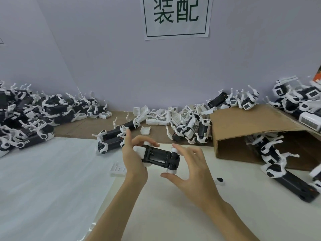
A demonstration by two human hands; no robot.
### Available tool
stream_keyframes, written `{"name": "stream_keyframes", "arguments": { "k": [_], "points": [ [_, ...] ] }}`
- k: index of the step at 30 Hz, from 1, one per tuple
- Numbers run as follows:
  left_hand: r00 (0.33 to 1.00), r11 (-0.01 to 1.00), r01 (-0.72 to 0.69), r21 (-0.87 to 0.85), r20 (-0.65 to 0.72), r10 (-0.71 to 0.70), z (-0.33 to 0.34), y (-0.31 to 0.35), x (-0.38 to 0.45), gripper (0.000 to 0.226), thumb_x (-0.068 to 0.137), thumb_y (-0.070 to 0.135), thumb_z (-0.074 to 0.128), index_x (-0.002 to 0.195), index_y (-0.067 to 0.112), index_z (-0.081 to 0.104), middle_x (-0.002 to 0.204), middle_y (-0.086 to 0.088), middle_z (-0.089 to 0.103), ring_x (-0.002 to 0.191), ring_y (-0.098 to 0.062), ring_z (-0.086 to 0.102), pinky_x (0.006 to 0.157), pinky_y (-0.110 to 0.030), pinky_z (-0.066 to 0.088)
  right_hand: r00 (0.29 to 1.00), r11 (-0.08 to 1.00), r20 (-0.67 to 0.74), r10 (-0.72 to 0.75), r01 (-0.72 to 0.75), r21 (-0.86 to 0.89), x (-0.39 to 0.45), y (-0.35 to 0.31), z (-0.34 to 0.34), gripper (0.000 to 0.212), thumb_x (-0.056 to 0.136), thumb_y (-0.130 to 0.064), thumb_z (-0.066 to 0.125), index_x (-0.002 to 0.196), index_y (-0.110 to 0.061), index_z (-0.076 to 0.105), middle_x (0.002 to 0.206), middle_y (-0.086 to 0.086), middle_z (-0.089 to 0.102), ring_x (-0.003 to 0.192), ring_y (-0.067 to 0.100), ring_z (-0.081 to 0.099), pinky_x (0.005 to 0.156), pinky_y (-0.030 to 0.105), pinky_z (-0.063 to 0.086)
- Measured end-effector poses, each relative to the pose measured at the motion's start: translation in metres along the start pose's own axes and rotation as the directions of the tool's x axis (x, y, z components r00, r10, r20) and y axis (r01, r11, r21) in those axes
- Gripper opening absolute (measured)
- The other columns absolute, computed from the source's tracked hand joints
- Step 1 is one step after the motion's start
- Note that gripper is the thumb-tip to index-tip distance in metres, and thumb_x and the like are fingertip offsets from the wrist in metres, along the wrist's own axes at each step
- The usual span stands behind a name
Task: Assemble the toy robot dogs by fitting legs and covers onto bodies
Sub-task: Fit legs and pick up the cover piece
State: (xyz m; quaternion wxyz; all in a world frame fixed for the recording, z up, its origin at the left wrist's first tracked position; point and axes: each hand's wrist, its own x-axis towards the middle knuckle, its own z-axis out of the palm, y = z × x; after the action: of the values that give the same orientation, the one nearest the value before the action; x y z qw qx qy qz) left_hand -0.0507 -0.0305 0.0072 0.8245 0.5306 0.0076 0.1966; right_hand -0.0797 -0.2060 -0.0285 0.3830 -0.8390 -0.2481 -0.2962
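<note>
Body [159, 156] is up off the table, centre, between both my hands. Looks light, rigid plastic, smooth, so probably a bit slippery; the white hip stubs seem the weak spots, so I'd hold by the black shell or ends, not by thin parts. Left hand [134, 158] wraps the left end, fingers curled over the top, firm grip. Right hand [188, 164] is half spread, thumb and forefinger pinching the two white stubs at the right end, other fingers loose. No legs on this body yet. Loose cover [145, 130] lies behind, on the cardboard.
</note>
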Motion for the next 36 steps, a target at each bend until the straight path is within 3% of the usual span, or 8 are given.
{"name": "stream_keyframes", "arguments": {
  "k": [6,10,14,18,24,28,33,36],
  "points": [
    [1.0,0.953,-0.027,0.302,0.023,0.021,0.006,-0.008,-0.001,0.064,0.102,0.067,0.052,0.097,0.005,0.07,0.087,-0.013,0.077,0.07,-0.023,0.072,0.059,-0.024,0.052,0.894,0.836,-0.027,0.448,-0.408,0.367,0.007,-0.006,0.002,0.056,0.084,-0.081,0.054,0.117,-0.039,0.071,0.096,-0.013,0.072,0.081,0.002,0.063,0.071,0.01,0.047],
    [0.925,0.947,0.32,0.02,-0.225,-0.308,-0.002,-0.004,0.009,0.05,0.102,0.051,0.062,0.085,0.004,0.064,0.075,-0.023,0.067,0.049,-0.032,0.059,0.038,-0.024,0.042,0.769,0.396,0.217,0.601,-0.523,0.755,0.014,-0.001,0.011,0.045,0.111,-0.044,0.036,0.122,-0.018,0.07,0.096,0.006,0.079,0.08,0.015,0.07,0.07,0.027,0.051],
    [0.852,0.907,0.333,-0.258,-0.329,-0.406,-0.021,0.011,0.025,0.037,0.097,0.049,0.063,0.094,0.012,0.064,0.073,-0.011,0.069,0.047,-0.032,0.064,0.037,-0.018,0.043,0.847,0.707,0.303,0.437,-0.532,0.466,0.012,0.002,0.043,0.041,0.106,0.004,0.042,0.119,-0.024,0.069,0.113,0.0,0.075,0.101,0.022,0.07,0.079,0.023,0.055],
    [0.891,0.951,0.16,-0.263,-0.376,-0.254,-0.025,0.017,0.028,0.039,0.1,0.045,0.06,0.079,0.013,0.068,0.065,-0.01,0.069,0.044,-0.027,0.062,0.047,-0.03,0.051,0.846,0.945,0.503,0.176,-0.288,0.154,0.033,-0.013,0.083,0.033,0.098,-0.019,0.067,0.127,-0.036,0.067,0.129,-0.02,0.061,0.112,-0.006,0.056,0.095,0.002,0.035],
    [0.923,0.998,-0.026,-0.054,-0.385,0.003,-0.025,0.019,0.021,0.051,0.094,0.05,0.057,0.056,0.019,0.07,0.08,-0.022,0.073,0.066,-0.045,0.07,0.061,-0.044,0.057,0.803,0.972,0.561,0.198,-0.234,-0.008,0.064,-0.043,0.135,0.034,0.101,-0.018,0.053,0.134,-0.022,0.056,0.126,0.001,0.065,0.12,0.022,0.059,0.106,0.04,0.048],
    [0.915,0.988,-0.1,0.115,-0.379,0.137,-0.022,0.018,0.017,0.051,0.095,0.051,0.051,0.059,0.022,0.074,0.085,-0.01,0.076,0.105,-0.048,0.069,0.103,-0.067,0.05,0.817,0.919,0.488,0.307,-0.388,0.072,0.059,-0.031,0.112,0.032,0.098,-0.031,0.063,0.13,-0.029,0.058,0.114,-0.016,0.065,0.11,0.012,0.061,0.094,0.026,0.045],
    [0.933,0.999,-0.026,0.027,-0.359,0.034,-0.016,0.014,0.014,0.051,0.108,0.033,0.052,0.065,0.012,0.069,0.071,-0.008,0.068,0.057,-0.043,0.067,0.045,-0.033,0.049,0.87,0.925,0.327,0.369,-0.377,-0.042,0.032,0.007,0.039,0.033,0.094,-0.031,0.075,0.124,-0.027,0.063,0.113,-0.009,0.067,0.103,0.01,0.06,0.085,0.027,0.046],
    [0.941,1.0,0.015,0.006,-0.338,-0.013,-0.013,0.008,0.013,0.049,0.109,0.029,0.051,0.068,0.007,0.066,0.078,-0.011,0.069,0.05,-0.037,0.067,0.04,-0.025,0.044,0.858,0.875,0.224,0.463,-0.483,0.04,0.013,0.025,0.004,0.031,0.089,-0.025,0.081,0.115,-0.032,0.066,0.104,-0.018,0.07,0.096,0.0,0.064,0.082,0.021,0.049]
  ]
}}
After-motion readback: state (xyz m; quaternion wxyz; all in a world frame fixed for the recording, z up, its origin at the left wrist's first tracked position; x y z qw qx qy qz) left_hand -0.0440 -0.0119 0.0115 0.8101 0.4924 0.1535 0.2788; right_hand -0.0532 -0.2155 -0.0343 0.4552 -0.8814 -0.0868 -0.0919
